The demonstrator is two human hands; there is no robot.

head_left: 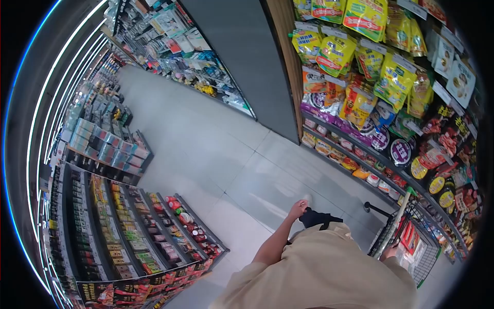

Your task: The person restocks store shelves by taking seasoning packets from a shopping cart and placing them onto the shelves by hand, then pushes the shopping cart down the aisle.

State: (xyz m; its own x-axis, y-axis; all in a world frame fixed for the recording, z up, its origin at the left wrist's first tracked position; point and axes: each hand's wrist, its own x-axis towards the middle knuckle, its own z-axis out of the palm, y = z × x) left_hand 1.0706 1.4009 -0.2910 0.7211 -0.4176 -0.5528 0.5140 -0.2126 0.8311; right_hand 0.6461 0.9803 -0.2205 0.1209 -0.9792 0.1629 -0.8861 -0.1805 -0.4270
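My left hand (297,209) hangs beside my dark trousers (318,218), its fingers loosely curled, and no object shows in it. Lower right, my right hand (390,251) is closed on the near side of a wire shopping cart (430,256); its fingers are partly hidden. Inside the cart lie red and clear plastic packages (410,241), just beyond this hand.
Shelves with yellow seasoning pouches (395,81) and other packets rise on the right, close to the cart. A curved shelf unit of bottles and jars (123,226) stands lower left. A grey panel (252,56) ends another rack. Pale tiled floor (206,134) runs between them.
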